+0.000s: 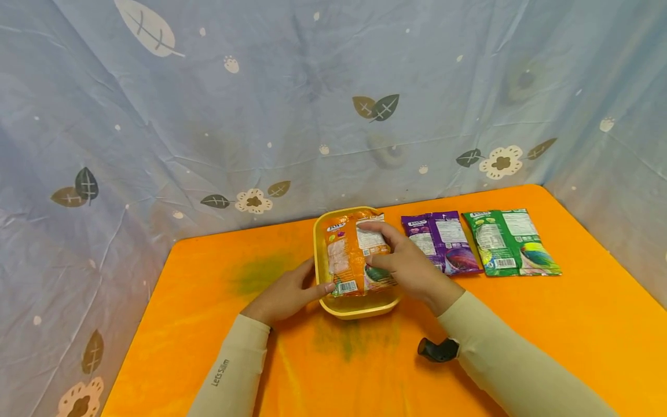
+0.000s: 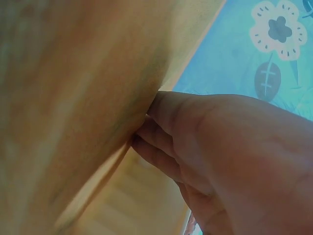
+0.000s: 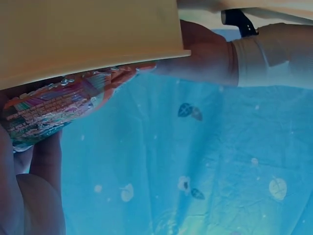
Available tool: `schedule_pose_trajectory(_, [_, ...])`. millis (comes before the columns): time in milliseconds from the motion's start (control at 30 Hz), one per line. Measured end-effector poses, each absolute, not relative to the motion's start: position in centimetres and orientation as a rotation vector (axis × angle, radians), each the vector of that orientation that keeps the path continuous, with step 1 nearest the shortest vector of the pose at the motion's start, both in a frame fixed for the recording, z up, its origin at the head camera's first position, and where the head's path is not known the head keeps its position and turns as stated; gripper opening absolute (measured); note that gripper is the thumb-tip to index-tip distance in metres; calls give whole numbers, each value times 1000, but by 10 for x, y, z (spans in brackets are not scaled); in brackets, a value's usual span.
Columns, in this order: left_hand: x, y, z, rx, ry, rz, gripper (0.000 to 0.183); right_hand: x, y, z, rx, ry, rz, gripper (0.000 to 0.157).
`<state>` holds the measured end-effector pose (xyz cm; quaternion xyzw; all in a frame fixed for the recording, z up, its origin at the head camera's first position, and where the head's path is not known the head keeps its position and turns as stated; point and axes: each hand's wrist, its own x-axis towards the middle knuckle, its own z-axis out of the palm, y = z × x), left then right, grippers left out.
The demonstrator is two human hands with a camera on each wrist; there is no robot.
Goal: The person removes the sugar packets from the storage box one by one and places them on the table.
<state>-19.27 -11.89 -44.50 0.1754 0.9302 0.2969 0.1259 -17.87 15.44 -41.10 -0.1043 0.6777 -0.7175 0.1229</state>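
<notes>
An orange candy bag [image 1: 352, 260] lies in the mouth of a yellow plastic tray [image 1: 359, 313], printed back facing up. My right hand [image 1: 411, 267] reaches over the tray's right side and grips the bag, with thumb and fingers on its right half. At the tray's left side, my left hand [image 1: 289, 295] holds the wall, its thumb over the rim beside the bag's lower left corner. In the left wrist view, the left fingers [image 2: 164, 142] touch the tray's outer wall. The right wrist view shows the bag [image 3: 63, 105] bulging past the tray rim beside my right hand [image 3: 39, 196].
To the right of the tray lie a purple candy bag [image 1: 447, 240] and a green candy bag [image 1: 513, 242], side by side. The orange tabletop [image 1: 208, 347] has greenish stains. A patterned curtain [image 1: 312, 116] hangs close behind and at both sides.
</notes>
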Motion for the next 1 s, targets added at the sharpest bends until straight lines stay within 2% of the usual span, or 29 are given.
schedule_pose_trajectory(1000, [-194,-120,-447,541,2714,858,84,-151,237,-409,-310,2005,-2167,61])
